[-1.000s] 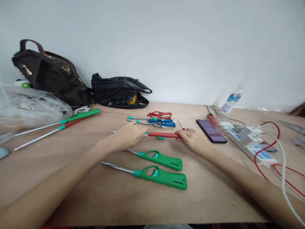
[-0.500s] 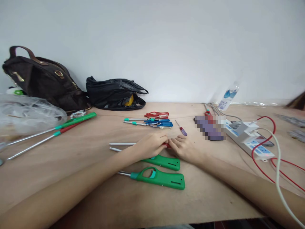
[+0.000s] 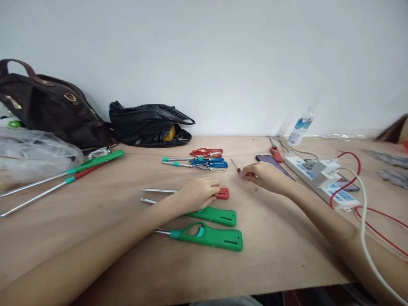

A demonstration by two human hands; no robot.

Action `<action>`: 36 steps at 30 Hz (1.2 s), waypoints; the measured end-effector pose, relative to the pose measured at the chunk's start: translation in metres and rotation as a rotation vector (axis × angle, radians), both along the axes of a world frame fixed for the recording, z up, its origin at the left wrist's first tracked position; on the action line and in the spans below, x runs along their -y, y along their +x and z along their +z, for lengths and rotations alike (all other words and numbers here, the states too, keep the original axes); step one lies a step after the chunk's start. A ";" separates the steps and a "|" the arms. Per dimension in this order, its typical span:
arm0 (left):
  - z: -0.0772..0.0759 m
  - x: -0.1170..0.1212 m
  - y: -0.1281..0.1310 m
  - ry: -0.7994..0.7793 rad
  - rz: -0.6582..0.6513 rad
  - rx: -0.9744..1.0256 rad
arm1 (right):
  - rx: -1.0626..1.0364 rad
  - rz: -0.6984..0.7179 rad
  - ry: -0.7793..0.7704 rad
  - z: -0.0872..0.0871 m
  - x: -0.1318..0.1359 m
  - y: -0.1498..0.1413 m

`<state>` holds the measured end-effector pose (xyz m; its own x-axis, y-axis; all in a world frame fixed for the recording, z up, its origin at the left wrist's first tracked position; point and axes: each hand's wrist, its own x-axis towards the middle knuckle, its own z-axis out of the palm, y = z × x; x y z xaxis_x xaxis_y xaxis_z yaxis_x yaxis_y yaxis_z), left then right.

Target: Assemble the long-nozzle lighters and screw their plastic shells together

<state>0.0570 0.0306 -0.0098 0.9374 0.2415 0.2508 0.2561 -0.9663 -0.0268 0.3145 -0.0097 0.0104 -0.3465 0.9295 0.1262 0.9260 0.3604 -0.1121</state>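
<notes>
My left hand [image 3: 200,194] is closed over a red long-nosed gas lighter [image 3: 225,193], which lies flat with its metal tube pointing left; the palm hides its middle. My right hand [image 3: 263,175] has its fingertips pinched round the purple handle of a small screwdriver [image 3: 239,170], whose tip points away and left. Nearer to me, two green gas lighters lie side by side: one green lighter [image 3: 223,216] is partly under my left hand, and the front green lighter [image 3: 219,238] is below it.
Behind my hands lie opened blue lighter parts [image 3: 212,163] and red casing pieces [image 3: 207,152]. A phone [image 3: 274,165], a red lighter [image 3: 276,154], a power strip [image 3: 321,182] with cables and a bottle [image 3: 301,127] are right. Bags [image 3: 149,125] and two lighters [image 3: 98,161] are left.
My right hand has left the red lighter and moved forward and right to the screwdriver. My left hand stays on the red lighter. The view has shifted slightly.
</notes>
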 end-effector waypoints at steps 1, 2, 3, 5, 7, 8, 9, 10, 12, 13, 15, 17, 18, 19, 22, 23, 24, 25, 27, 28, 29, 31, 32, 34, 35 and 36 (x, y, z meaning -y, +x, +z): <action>0.001 -0.001 0.000 -0.006 -0.004 -0.009 | 0.013 -0.018 -0.064 0.004 0.001 0.006; 0.002 -0.001 0.000 -0.012 -0.010 -0.013 | 0.026 -0.035 -0.122 0.007 0.001 0.011; 0.003 -0.003 -0.001 -0.019 -0.018 -0.015 | 0.039 -0.052 -0.173 0.010 0.002 0.017; 0.003 -0.005 -0.002 -0.027 -0.023 -0.010 | 0.065 -0.087 -0.252 0.012 0.003 0.026; 0.003 -0.009 -0.004 -0.030 -0.011 0.001 | 0.071 -0.091 -0.315 0.012 0.002 0.033; 0.002 -0.010 -0.005 -0.029 -0.004 0.005 | 0.059 -0.073 -0.343 0.011 0.002 0.035; 0.002 -0.012 -0.006 -0.029 0.001 0.006 | 0.037 -0.046 -0.369 0.009 0.001 0.037; 0.002 -0.013 -0.006 -0.030 0.002 0.005 | 0.013 -0.016 -0.392 0.007 -0.001 0.037; 0.002 -0.014 -0.007 -0.033 -0.006 0.004 | -0.027 0.030 -0.426 0.002 -0.004 0.036; 0.002 -0.014 -0.007 -0.034 -0.012 0.007 | -0.041 0.044 -0.433 -0.001 -0.005 0.035; 0.002 -0.014 -0.008 -0.037 -0.024 0.018 | -0.062 0.063 -0.423 -0.007 -0.007 0.034; 0.003 -0.014 -0.008 -0.047 -0.036 0.026 | -0.091 0.084 -0.391 -0.012 -0.008 0.035; 0.004 -0.014 -0.009 -0.056 -0.042 0.027 | -0.109 0.097 -0.377 -0.013 -0.008 0.036; 0.004 -0.014 -0.009 -0.069 -0.048 0.028 | -0.127 0.107 -0.365 -0.014 -0.008 0.036; 0.004 -0.015 -0.010 -0.104 -0.063 0.036 | -0.173 0.097 -0.308 -0.011 -0.007 0.033; 0.003 -0.016 -0.010 -0.107 -0.062 0.044 | -0.194 0.080 -0.271 -0.009 -0.007 0.029; 0.002 -0.016 -0.010 -0.104 -0.059 0.053 | -0.225 0.060 -0.228 -0.008 -0.006 0.023; 0.001 -0.016 -0.010 -0.100 -0.055 0.064 | -0.263 0.046 -0.181 -0.008 -0.005 0.016; -0.001 -0.014 -0.009 -0.099 -0.049 0.085 | -0.376 0.044 -0.113 -0.011 -0.004 -0.001; -0.001 -0.012 -0.008 -0.107 -0.053 0.092 | -0.407 0.066 -0.103 -0.014 -0.003 -0.011; -0.002 -0.011 -0.007 -0.118 -0.060 0.094 | -0.429 0.097 -0.097 -0.018 -0.002 -0.020; -0.002 -0.007 -0.006 -0.133 -0.074 0.095 | -0.427 0.124 -0.062 -0.025 -0.001 -0.035; -0.002 -0.005 -0.005 -0.134 -0.078 0.094 | -0.408 0.139 -0.035 -0.028 0.000 -0.040; -0.002 -0.003 -0.005 -0.129 -0.074 0.092 | -0.366 0.171 0.003 -0.032 0.001 -0.045; -0.002 -0.002 -0.004 -0.127 -0.070 0.089 | -0.348 0.186 0.015 -0.032 0.001 -0.046; -0.002 -0.002 -0.004 -0.127 -0.067 0.084 | -0.334 0.197 0.023 -0.033 0.001 -0.046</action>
